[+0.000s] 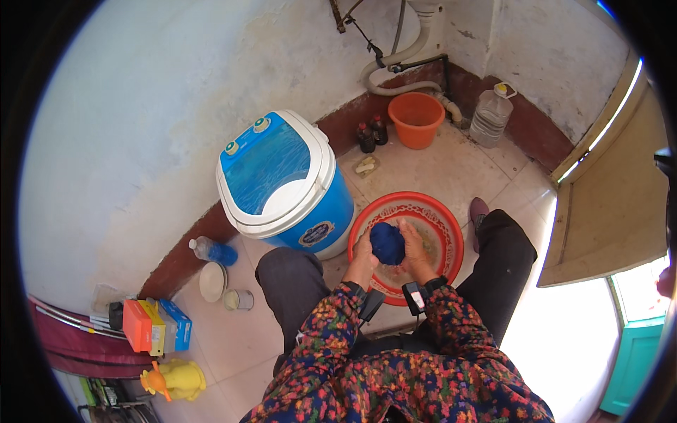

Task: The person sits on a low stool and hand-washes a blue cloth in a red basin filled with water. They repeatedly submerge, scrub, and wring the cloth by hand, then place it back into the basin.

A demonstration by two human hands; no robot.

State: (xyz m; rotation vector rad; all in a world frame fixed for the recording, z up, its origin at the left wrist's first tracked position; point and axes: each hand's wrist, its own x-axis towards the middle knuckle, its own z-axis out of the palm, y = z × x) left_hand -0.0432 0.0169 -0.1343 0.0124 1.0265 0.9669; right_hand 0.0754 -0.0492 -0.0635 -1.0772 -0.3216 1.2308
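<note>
A bunched dark blue cloth (387, 244) is pressed between my two hands above a red-rimmed basin (454, 232) with a white patterned band inside. My left hand (363, 254) holds the cloth's left side, and my right hand (414, 248) holds its right side. Both palms face inward, with the fingers pointing away from me. Below the hands, the bottom of the basin looks wet; how much water it holds I cannot tell. The basin stands on the tiled floor between my knees.
Left of the basin stands a blue and white mini washing machine (317, 201). Beyond are two dark bottles (372, 134), an orange bucket (417, 119) and a clear plastic jug (491, 116). At left are a bottle of blue liquid (214, 250), a bowl (213, 282), a tin (238, 300) and boxes (157, 327).
</note>
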